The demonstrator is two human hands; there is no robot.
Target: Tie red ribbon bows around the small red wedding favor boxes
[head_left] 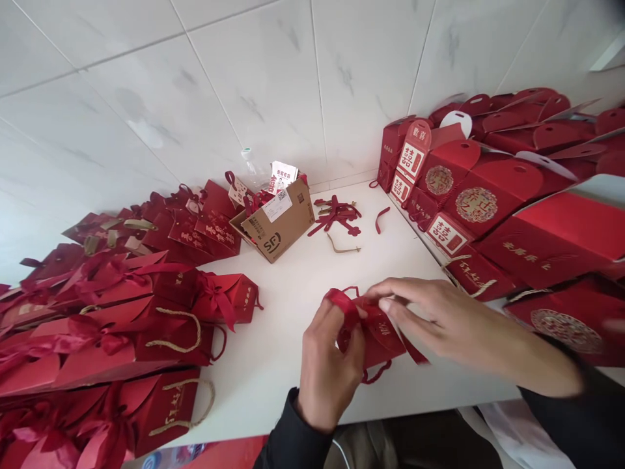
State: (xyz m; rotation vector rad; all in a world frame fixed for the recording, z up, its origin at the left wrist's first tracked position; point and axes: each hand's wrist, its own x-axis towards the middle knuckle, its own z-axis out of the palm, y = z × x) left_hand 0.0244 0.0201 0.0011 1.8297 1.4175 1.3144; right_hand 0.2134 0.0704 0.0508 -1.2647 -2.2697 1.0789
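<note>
A small red gift box [387,339] with gold lettering and a dark red cord handle sits on the white table, near its front edge. Over its top runs a red ribbon [347,303]. My left hand [328,355] is closed on a loop of that ribbon at the box's left side. My right hand [430,312] reaches across from the right, thumb and fingers pinched on the ribbon at the box's top. One ribbon tail [414,350] hangs down to the right below this hand. The fingertips partly hide where the ribbon crosses.
Finished-looking red boxes with bows [105,339] crowd the left side. Unribboned red boxes [508,195] are stacked at right. Behind stand an open cardboard box [288,228], a clear bottle [250,168], a pile of red cords [336,215] and a tan cord [342,249]. A tiled wall [273,85] closes the back.
</note>
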